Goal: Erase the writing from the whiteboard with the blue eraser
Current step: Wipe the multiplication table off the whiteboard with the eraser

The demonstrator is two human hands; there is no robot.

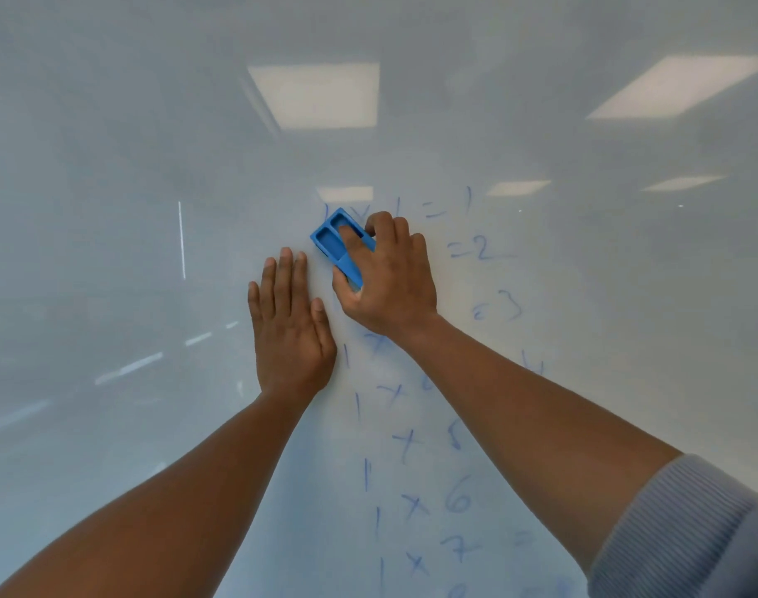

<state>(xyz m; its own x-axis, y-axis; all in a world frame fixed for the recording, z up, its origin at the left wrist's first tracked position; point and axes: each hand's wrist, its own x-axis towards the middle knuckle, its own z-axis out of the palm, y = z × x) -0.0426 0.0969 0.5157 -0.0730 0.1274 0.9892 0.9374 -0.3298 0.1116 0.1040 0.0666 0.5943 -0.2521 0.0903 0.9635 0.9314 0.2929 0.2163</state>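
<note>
Right hand [386, 278] clamps the blue eraser [336, 246] against the whiteboard [153, 166], atop the multiplication writing [411, 468]; left hand [289, 325] lies flat, fingers spread. Light, rigid plastic; best pinched along its long edges.

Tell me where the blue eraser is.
Head view, centre: the blue eraser is pressed to the whiteboard under the right hand, just above the flat left hand.
</note>
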